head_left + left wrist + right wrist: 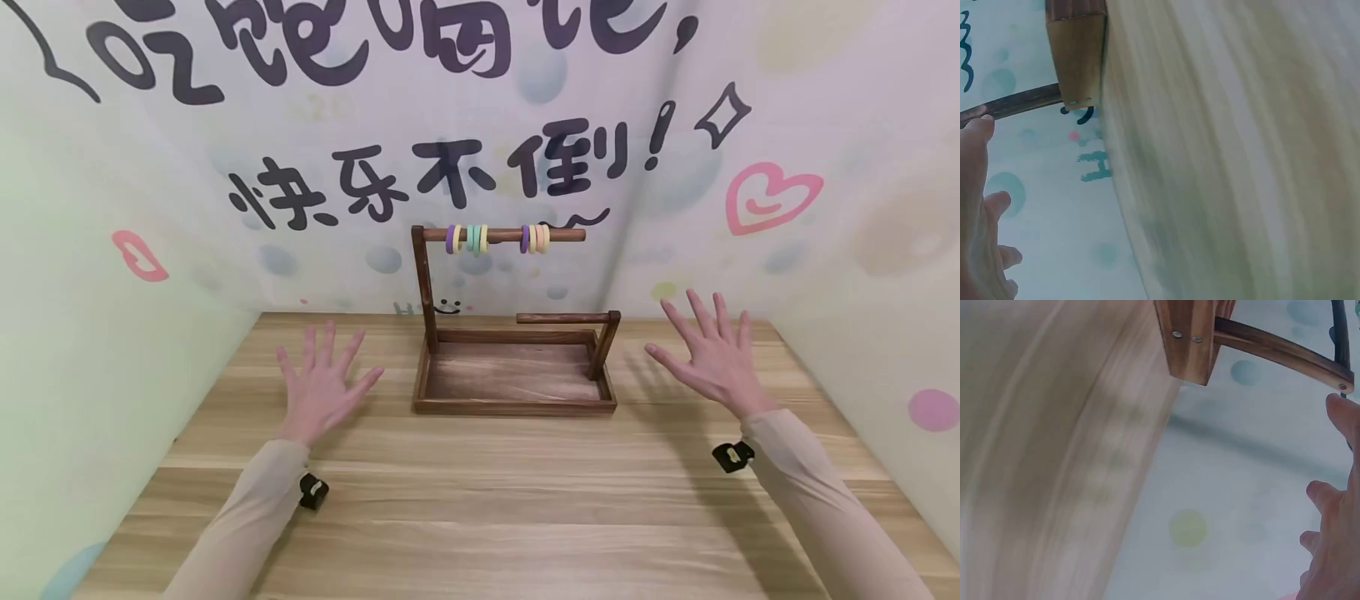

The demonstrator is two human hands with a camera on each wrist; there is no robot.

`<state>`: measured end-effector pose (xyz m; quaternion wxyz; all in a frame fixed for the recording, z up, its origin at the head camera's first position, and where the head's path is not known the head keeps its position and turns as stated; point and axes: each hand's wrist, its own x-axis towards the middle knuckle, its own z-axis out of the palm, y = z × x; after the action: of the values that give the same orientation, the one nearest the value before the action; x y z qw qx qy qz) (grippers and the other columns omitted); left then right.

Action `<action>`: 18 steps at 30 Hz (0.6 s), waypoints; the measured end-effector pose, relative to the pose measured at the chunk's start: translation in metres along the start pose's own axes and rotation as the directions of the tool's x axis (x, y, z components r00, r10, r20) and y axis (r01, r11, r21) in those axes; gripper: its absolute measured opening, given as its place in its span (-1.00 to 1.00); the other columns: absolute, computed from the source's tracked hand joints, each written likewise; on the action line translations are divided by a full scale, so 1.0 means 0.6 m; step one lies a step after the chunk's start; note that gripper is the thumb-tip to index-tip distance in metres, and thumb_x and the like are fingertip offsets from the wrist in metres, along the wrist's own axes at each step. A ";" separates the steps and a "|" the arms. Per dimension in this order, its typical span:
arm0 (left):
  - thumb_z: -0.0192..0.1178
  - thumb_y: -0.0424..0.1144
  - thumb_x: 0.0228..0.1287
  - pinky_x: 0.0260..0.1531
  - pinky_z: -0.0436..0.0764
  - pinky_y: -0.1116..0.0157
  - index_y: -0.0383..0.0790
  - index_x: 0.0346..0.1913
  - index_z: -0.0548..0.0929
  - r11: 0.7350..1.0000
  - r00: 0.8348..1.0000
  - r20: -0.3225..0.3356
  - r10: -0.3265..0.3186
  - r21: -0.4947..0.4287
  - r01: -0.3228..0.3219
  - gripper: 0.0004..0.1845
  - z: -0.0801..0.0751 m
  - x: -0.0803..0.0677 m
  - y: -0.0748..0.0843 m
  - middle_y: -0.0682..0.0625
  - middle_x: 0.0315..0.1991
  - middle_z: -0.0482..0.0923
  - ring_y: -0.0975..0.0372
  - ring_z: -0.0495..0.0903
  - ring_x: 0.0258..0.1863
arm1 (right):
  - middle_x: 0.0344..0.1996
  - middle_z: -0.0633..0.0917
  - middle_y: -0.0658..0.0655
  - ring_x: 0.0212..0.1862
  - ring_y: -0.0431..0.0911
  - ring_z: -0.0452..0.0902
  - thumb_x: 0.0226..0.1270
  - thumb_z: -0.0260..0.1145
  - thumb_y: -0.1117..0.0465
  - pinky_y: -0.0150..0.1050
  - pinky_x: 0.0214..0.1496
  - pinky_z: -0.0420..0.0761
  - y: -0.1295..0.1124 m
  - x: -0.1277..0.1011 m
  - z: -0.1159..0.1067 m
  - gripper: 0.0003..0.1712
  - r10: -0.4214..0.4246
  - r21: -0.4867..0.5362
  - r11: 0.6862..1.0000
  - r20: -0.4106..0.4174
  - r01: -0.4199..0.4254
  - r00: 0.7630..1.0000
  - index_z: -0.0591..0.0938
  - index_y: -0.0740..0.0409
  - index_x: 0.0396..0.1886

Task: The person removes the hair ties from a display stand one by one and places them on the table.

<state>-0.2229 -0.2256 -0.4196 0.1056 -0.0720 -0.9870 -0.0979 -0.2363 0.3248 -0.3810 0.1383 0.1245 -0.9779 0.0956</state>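
A dark wooden rack (pixel 514 407) with a shallow tray base stands at the back middle of the table. Its tall left post carries a high bar (pixel 570 235), from which several purple, cream, teal and pink rings (pixel 477 239) hang in groups. A lower bar (pixel 562 318) on the right post bears no rings. To the left of the rack my left hand (pixel 321 392) is spread with straight fingers, holding nothing. On the other side my right hand (pixel 716 358) is likewise spread, apart from the rack. Both wrist views show part of the rack beside the fingers.
The wood-grain table (pixel 480 492) stretches in front of the rack. A printed wall sheet (pixel 360 275) with dark characters closes off the back, and pale side walls (pixel 90 358) flank the table. A black strap device (pixel 732 456) sits at the right wrist.
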 end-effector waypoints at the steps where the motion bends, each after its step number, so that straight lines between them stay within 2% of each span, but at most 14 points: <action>1: -0.23 0.40 0.35 0.15 -0.68 -0.19 -0.02 0.52 0.06 1.000 1.000 -0.001 -0.001 -0.005 0.001 -0.17 -0.001 0.001 0.002 -0.26 0.51 -0.29 -0.14 -0.46 0.45 | 0.53 -0.13 0.21 0.47 0.10 -0.62 0.34 0.06 -0.34 0.26 0.30 -0.63 -0.003 0.002 -0.002 -0.10 -0.007 0.003 1.000 -0.009 0.007 1.000 0.06 -0.09 0.55; 9: -0.27 0.42 0.34 0.18 -0.64 -0.22 0.06 0.54 0.00 1.000 0.999 -0.032 0.002 -0.019 -0.002 -0.16 -0.008 0.019 0.016 -0.20 0.52 -0.31 -0.07 -0.49 0.46 | 0.52 -0.06 0.23 0.49 0.12 -0.52 0.35 0.10 -0.29 0.25 0.33 -0.57 -0.025 0.018 -0.018 -0.14 -0.076 0.052 0.995 -0.074 0.080 0.994 0.10 -0.12 0.53; 14: -0.18 0.36 0.36 0.19 -0.60 -0.26 0.07 0.54 -0.01 0.996 1.000 -0.026 -0.001 -0.085 -0.002 -0.19 -0.017 0.029 0.034 -0.20 0.52 -0.31 -0.08 -0.46 0.46 | 0.51 -0.05 0.21 0.50 0.13 -0.45 0.36 0.13 -0.23 0.25 0.36 -0.49 -0.035 0.031 -0.024 -0.19 -0.119 0.103 0.986 -0.136 0.134 0.983 0.18 -0.07 0.51; 18: -0.22 0.40 0.35 0.19 -0.61 -0.25 0.08 0.54 -0.03 0.994 1.000 -0.027 0.000 -0.113 -0.003 -0.18 -0.022 0.041 0.049 -0.19 0.52 -0.30 -0.08 -0.44 0.46 | 0.51 -0.01 0.19 0.51 0.12 -0.38 0.36 0.15 -0.20 0.25 0.39 -0.39 -0.044 0.044 -0.025 -0.23 -0.146 0.133 0.976 -0.188 0.172 0.971 0.23 -0.06 0.48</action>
<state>-0.2394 -0.1965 -0.3962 0.1146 -0.0771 -0.9783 -0.1547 -0.2501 0.2973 -0.3551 0.2220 0.2037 -0.9388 0.1672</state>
